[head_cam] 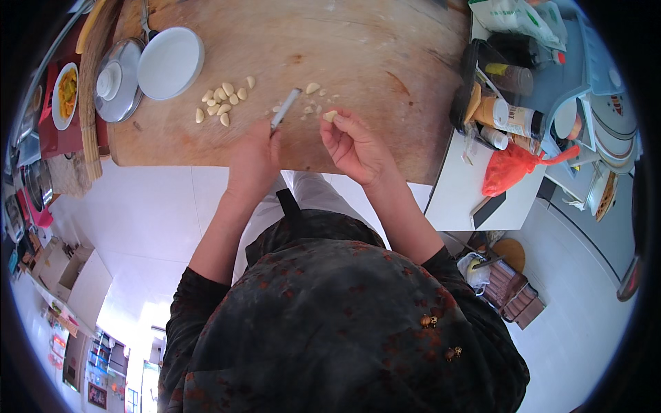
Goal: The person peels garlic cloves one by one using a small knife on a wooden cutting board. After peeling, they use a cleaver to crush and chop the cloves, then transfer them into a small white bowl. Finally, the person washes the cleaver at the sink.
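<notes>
My left hand (254,157) is closed around a small knife (285,110), its blade pointing up and to the right over the wooden board (330,41). Between the thumb and fingers of my right hand (353,142) is a garlic clove (330,116). Several pale garlic cloves (223,95) lie in a loose group on the board, left of the knife. One more clove (312,88) rests right of the blade tip, with small garlic bits (309,109) scattered near it.
A white bowl (171,63) and a metal lid (119,80) stand at the board's left. Farther left are a straw brush (92,103) and a dish of orange food (66,96). Bottles (508,116), a red plastic bag (508,168) and a phone (488,210) lie on the right.
</notes>
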`<state>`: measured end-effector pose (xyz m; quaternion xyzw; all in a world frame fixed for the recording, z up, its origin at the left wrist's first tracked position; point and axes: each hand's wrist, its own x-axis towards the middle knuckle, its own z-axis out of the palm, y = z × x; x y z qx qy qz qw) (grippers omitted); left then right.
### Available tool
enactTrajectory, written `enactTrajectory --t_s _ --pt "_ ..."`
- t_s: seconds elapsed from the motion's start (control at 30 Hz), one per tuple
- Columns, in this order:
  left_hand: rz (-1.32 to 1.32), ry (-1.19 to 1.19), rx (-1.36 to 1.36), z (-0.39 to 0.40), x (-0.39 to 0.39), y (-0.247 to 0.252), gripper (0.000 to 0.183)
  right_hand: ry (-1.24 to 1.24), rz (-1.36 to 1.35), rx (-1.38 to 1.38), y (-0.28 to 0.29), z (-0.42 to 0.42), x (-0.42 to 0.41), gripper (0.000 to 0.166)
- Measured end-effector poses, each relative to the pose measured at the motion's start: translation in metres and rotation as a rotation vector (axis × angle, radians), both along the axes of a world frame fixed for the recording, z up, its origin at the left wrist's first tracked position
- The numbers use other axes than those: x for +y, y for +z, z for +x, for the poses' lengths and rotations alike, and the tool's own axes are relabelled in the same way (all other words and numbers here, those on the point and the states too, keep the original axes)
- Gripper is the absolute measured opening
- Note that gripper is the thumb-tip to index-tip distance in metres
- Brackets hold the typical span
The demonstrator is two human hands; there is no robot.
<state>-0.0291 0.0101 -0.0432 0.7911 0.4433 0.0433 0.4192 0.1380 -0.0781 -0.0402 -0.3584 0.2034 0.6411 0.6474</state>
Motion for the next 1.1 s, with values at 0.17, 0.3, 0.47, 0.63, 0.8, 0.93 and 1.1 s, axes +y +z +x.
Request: enactTrajectory --t_s 0.17,0.3,0.47,0.63,0.8,0.93,1.1 --pt "-0.126 -0.039 -0.102 0.010 -0.013 0.022 0.016 -0.014 0.020 0.034 -0.002 -0.010 0.003 0.009" --pt "-0.127 -0.074 -0.076 0.011 -0.014 0.023 0.018 -0.016 0.034 0.040 -0.005 -0.012 0.003 0.009" --pt "-0.147 -0.110 -0.009 0.014 -0.010 0.024 0.019 0.021 0.125 0.018 -0.011 -0.007 -0.001 0.009" --pt "-0.192 -0.108 0.012 0.015 -0.006 -0.002 0.015 0.106 0.204 -0.235 -0.002 0.007 -0.008 0.009" --pt "-0.125 -0.042 -0.100 0.013 -0.007 -0.014 0.016 0.092 0.170 -0.300 -0.009 0.013 -0.003 0.009" --pt "-0.095 0.080 -0.073 0.001 -0.002 -0.002 0.017 0.208 0.013 -0.503 -0.006 0.004 0.020 0.008" --pt "-0.069 0.271 -0.197 -0.043 -0.010 0.010 0.014 0.551 0.068 -1.211 -0.018 -0.040 0.069 0.005"
